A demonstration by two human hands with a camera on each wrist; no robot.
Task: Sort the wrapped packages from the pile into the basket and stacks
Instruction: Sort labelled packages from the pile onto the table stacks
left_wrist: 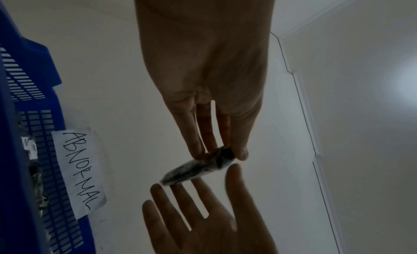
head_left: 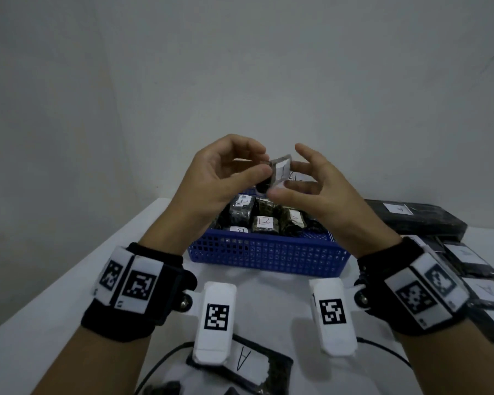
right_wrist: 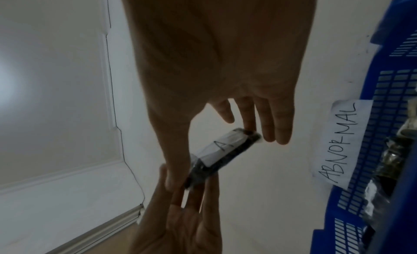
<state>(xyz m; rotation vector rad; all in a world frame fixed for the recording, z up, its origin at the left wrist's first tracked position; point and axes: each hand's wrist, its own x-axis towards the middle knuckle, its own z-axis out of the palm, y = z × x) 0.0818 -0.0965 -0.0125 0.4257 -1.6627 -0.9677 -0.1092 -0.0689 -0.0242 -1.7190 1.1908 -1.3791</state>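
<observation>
A small dark wrapped package (head_left: 278,172) with a white label marked "A" (right_wrist: 222,145) is held up in the air above the blue basket (head_left: 268,255). My left hand (head_left: 264,163) pinches one end between thumb and fingers (left_wrist: 242,151). My right hand (head_left: 287,181) holds the other side, thumb under it and a fingertip (right_wrist: 249,129) on its far end. The basket carries a paper sign reading "ABNORMAL" (left_wrist: 76,172) and holds several wrapped packages (head_left: 264,222) with lettered labels.
Flat black packages lie stacked at the right, a long one (head_left: 419,218) at the back and several labelled ones (head_left: 468,258) nearer. Another package marked "A" (head_left: 240,363) and a black cable (head_left: 166,357) lie on the white table (head_left: 69,280) near me.
</observation>
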